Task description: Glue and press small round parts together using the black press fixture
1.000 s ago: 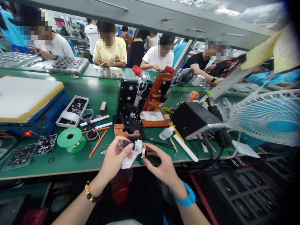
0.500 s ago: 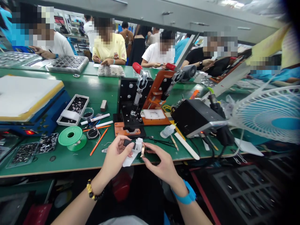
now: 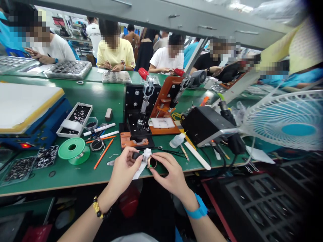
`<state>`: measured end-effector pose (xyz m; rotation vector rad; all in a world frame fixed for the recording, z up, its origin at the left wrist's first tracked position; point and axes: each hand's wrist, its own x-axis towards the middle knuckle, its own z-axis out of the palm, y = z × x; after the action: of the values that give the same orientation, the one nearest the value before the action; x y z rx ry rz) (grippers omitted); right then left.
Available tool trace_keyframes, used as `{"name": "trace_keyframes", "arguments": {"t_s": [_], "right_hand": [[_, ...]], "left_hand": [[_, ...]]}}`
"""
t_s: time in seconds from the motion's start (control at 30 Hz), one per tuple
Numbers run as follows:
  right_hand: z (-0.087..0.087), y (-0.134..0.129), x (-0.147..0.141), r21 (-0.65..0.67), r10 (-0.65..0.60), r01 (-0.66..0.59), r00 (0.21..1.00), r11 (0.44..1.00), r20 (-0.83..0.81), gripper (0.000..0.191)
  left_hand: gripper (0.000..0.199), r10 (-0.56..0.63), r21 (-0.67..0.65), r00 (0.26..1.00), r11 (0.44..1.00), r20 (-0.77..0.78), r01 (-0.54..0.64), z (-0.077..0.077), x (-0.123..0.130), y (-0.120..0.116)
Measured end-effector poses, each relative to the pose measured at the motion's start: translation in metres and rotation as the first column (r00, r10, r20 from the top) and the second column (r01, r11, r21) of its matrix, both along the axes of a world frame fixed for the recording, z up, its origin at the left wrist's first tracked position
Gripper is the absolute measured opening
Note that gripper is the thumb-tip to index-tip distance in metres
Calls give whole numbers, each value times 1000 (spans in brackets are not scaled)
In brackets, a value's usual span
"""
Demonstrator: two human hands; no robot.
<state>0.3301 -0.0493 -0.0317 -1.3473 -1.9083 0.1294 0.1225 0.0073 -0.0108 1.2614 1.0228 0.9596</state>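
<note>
over the front edge of the green workbench (image 3: 60,181), the left hand (image 3: 123,169) pinches a small black piece (image 3: 136,155) and white tissue (image 3: 140,170), the right hand (image 3: 173,174) clamps a metal ring (image 3: 152,163) just beside it, and a loosened grip could drop the ring.

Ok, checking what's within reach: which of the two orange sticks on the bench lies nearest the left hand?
The diagonal orange stick, just beyond the left hand; the other orange stick lies farther off, beside a white marker.
</note>
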Motion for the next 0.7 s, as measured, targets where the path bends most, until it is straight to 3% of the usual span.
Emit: {"name": "trace_keyframes", "arguments": {"t_s": [0.23, 0.4, 0.57, 0.7], "right_hand": [[2, -1, 0, -58, -15, 12, 999, 998, -50, 43], [5, -1, 5, -130, 13, -24, 996, 991, -88, 45], [6, 0, 6, -146, 41, -50, 997, 988, -62, 39], [4, -3, 3, -111, 30, -27, 999, 993, 20, 35]], "left_hand": [[40, -66, -17, 995, 998, -76, 65, 0, -1, 6], [40, -224, -61, 936, 975, -272, 215, 2, -10, 19], [19, -194, 192, 815, 918, -547, 348, 12, -17, 24], [17, -157, 267, 761, 876, -629, 401, 10, -18, 18]]}}
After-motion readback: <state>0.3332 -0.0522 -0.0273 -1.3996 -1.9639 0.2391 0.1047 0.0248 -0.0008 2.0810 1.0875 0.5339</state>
